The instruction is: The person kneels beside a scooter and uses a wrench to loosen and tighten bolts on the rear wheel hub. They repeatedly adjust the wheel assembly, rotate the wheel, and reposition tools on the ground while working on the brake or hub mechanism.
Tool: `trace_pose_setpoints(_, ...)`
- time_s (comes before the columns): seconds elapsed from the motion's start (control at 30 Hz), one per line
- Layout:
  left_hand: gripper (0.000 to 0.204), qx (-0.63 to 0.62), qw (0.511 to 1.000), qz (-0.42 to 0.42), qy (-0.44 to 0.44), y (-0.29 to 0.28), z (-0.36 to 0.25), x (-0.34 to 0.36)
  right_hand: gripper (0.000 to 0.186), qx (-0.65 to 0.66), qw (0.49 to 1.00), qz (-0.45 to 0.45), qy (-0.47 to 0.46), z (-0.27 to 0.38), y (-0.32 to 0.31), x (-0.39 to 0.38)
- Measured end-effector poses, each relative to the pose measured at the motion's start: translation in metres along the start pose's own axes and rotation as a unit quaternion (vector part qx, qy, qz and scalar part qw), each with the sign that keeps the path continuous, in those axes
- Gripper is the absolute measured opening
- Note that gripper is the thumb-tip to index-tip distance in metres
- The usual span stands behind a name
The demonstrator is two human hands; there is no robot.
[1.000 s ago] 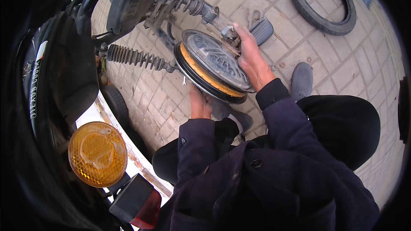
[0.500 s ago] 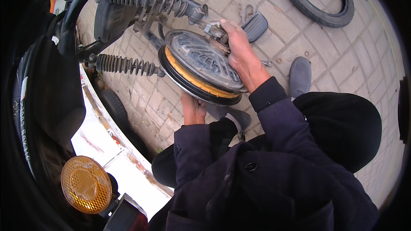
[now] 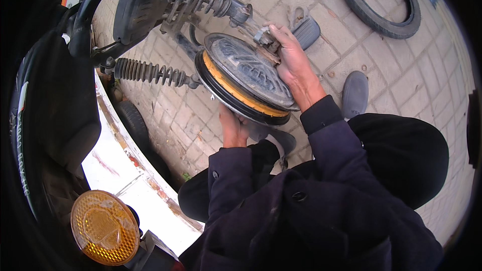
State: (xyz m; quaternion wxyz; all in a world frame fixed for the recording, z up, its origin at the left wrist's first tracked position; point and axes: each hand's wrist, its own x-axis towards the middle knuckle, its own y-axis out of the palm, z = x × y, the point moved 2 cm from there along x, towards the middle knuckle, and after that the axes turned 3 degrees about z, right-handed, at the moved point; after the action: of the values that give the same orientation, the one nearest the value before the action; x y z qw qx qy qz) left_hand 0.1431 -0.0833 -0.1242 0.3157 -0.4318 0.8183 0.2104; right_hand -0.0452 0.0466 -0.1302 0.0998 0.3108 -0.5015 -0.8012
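Note:
A scooter wheel hub (image 3: 246, 65) without a tyre is tilted between my hands, its dusty grey cover facing up and a yellow band (image 3: 236, 88) running around its black rim. My right hand (image 3: 296, 70) grips the far right side, with thumb and fingers at the rusty bracket and axle fittings (image 3: 268, 45). Beneath the near edge, my left hand (image 3: 233, 129) supports the wheel; its fingertips are hidden under the rim. A small shiny metal end (image 3: 212, 97) shows beside the rim above my left hand. It looks like a wrench tip, but what holds it is hidden.
Two coil-spring shock absorbers (image 3: 150, 72) extend from the scooter frame at left. An amber reflector (image 3: 105, 227) and a white panel (image 3: 118, 170) are nearer. A loose tyre (image 3: 379, 22) lies on the paving at far right; a dark ribbed pedal-like piece (image 3: 306, 32) is beyond my right hand.
The wheel and both hands sit slightly farther right and lower in the picture. The small metal end by the left side of the rim has come into sight. Both hands keep their hold.

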Motion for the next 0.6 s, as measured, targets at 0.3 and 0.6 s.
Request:
trace_pose_setpoints(0.3, 0.04, 0.009, 1.0, 0.003, -0.011, 0.005, 0.0, -0.003, 0.025, -0.023, 1.0, 0.005, 0.006, 0.005, 0.005, 0.001)
trace_pose_setpoints(0.6, 0.048, 0.03, 0.998, -0.016, -0.055, 0.002, -0.007, -0.002, 0.035, -0.013, 1.0, 0.01, 0.023, 0.003, 0.0, -0.001)
